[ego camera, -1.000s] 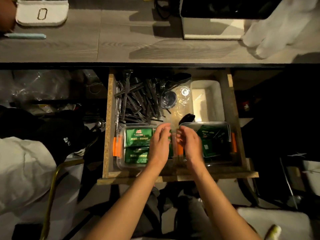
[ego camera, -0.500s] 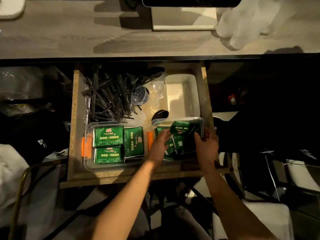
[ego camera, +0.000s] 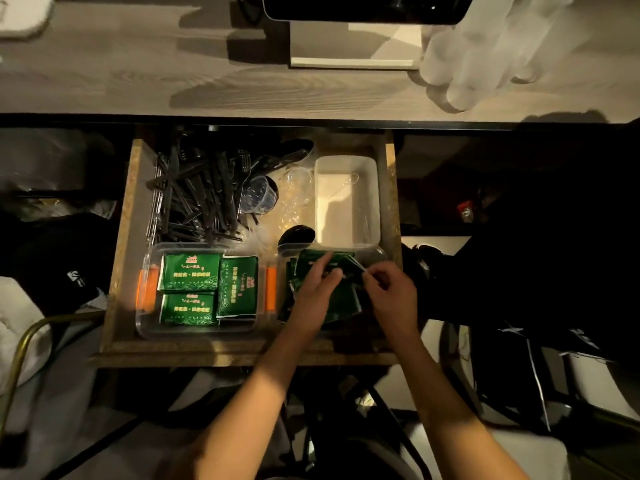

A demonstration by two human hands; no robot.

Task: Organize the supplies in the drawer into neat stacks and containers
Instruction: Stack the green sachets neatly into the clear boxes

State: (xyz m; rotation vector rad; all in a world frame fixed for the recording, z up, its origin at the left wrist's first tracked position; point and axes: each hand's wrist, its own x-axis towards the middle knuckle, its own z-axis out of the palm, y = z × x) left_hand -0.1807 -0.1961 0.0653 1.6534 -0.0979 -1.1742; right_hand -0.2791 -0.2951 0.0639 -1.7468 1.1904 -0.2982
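Observation:
The open wooden drawer (ego camera: 119, 237) holds two clear plastic containers at its front. The left container (ego camera: 149, 327), with orange clips, has three green packets (ego camera: 191, 271) laid flat. The right container (ego camera: 375, 252) holds a jumble of green packets (ego camera: 341, 299). My left hand (ego camera: 317, 289) reaches into that jumble, its fingers on a packet. My right hand (ego camera: 391, 292) pinches the edge of a green packet over the right container. A pile of black plastic cutlery (ego camera: 197, 199) fills the drawer's back left. An empty white tray (ego camera: 346, 202) sits at the back right.
A small clear cup (ego camera: 258, 195) and crumpled clear wrap (ego camera: 294, 199) lie between cutlery and tray, with a black spoon (ego camera: 296, 235) just behind the right container. The grey desk top (ego camera: 138, 74) lies beyond the drawer, with clear cups (ego camera: 485, 53) at its right.
My hands moved from the sides of the right container onto the packets inside it. The right hand now pinches a packet. The camera view shifted slightly.

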